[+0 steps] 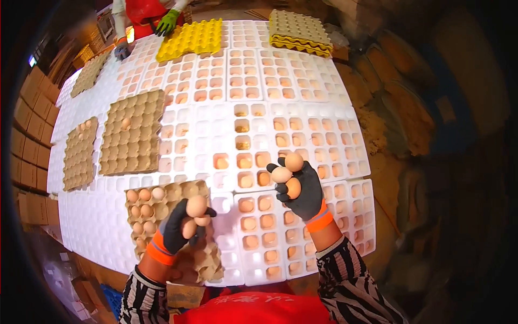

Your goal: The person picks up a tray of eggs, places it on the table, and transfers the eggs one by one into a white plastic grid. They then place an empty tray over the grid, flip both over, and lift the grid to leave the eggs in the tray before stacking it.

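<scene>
My left hand [183,224], in a black glove with an orange cuff, is closed around several brown eggs [196,206]. It is over a grey-brown egg tray [199,190] that has eggs in its left cups. My right hand [306,189], gloved the same way, grips three eggs [281,174] above the white foam trays [226,183]. Many pockets of the foam hold single eggs [244,160], most of them sunk below the rim. Under my left hand, part of the egg tray is hidden.
Two cardboard egg trays [132,143] [81,156] lie to the left, each with few eggs. A yellow egg tray [191,39] and a stack of trays [300,29] sit at the far side. Across the table stands a co-worker in a red apron [144,9]. Cardboard boxes [33,140] line the left.
</scene>
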The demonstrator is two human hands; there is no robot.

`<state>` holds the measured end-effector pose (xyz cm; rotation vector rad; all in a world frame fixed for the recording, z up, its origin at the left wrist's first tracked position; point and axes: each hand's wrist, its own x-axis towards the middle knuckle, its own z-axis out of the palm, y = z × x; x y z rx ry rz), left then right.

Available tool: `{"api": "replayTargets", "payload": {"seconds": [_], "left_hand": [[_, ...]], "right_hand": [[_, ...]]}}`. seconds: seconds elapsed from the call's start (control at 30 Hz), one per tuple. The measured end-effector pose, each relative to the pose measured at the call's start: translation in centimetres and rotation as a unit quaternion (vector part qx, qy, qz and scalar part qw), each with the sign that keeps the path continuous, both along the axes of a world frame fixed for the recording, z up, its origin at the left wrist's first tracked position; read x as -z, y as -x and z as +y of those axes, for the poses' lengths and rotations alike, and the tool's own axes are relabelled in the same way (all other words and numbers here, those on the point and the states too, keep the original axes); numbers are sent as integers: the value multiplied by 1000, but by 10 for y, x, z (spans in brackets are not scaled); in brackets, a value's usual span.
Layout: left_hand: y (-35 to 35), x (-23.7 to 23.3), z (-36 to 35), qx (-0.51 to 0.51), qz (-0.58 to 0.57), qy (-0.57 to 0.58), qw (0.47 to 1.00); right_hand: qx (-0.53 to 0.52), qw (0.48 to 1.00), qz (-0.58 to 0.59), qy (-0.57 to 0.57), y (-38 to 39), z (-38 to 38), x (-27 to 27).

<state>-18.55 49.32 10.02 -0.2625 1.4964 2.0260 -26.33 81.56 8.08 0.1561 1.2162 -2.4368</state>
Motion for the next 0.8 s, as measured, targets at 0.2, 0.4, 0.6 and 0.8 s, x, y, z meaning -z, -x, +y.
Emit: {"api": "replayTargets", "payload": {"seconds": [0.2, 0.4, 0.6, 0.8], "left_hand": [[138, 14, 185, 66, 48, 192, 978], [257, 53, 296, -5, 448, 500, 741], [308, 70, 324, 52, 408, 636, 653], [302, 75, 282, -46, 415, 395, 819]], "right_hand": [[99, 959, -65, -257, 73, 132, 29], [172, 792, 183, -556, 198, 197, 67], [169, 699, 273, -639, 249, 203, 89], [274, 950, 66, -134, 249, 243, 64]]}}
